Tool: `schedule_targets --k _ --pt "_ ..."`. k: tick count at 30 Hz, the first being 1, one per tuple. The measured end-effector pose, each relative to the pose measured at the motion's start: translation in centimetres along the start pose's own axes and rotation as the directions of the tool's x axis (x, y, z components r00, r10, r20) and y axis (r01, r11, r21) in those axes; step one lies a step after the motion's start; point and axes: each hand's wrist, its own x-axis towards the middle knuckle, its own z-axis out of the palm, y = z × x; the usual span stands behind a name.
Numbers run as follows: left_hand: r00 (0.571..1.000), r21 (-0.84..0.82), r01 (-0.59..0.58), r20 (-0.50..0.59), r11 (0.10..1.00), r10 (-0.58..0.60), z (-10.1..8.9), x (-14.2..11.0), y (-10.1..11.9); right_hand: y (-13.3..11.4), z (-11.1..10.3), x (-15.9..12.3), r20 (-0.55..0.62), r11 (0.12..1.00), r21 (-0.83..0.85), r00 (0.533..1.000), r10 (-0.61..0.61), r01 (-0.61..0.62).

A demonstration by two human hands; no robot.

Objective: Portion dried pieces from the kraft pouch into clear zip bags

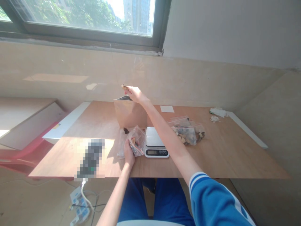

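My right hand (134, 93) is raised over the open top of a brown paper bag (130, 114), its fingers pinched on a small brown piece (124, 87) whose kind I cannot make out. Down at the table my left hand (129, 153) is closed around the side of a clear zip bag (139, 138) with a few brown pieces inside. To the right of that bag lies a white digital scale (154, 137), partly covered by my right forearm. The inside of the paper bag is mostly hidden.
Several filled zip bags (188, 133) lie right of the scale. A white paper (167, 109) rests near the wall, with crumpled tissue (214, 119) at the far right. A blurred-out phone-like object (91, 158) on the left has a cable (87, 196) running to a power strip (80, 205).
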Motion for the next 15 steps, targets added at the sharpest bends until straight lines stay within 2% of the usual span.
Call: schedule_targets --k 3,7,11,15 --pt "1.000 -0.016 -0.009 0.011 1.000 0.009 -0.1 0.1 -0.2 -0.5 -1.1 -0.6 0.116 0.992 -0.117 0.993 -0.033 0.047" --pt "1.000 -0.023 -0.008 0.027 1.000 0.009 -0.2 0.1 -0.3 -1.9 -2.5 -1.2 0.180 0.953 -0.302 0.983 0.041 0.015" --pt "1.000 -0.016 -0.003 0.024 1.000 0.004 -0.1 0.1 -0.2 -3.1 -3.2 -1.6 0.167 0.897 -0.438 0.976 0.143 -0.056" --pt "1.000 0.018 -0.002 0.020 1.000 0.002 0.0 0.1 -0.1 -3.2 -2.8 -1.7 0.144 0.879 -0.473 0.978 0.148 -0.063"
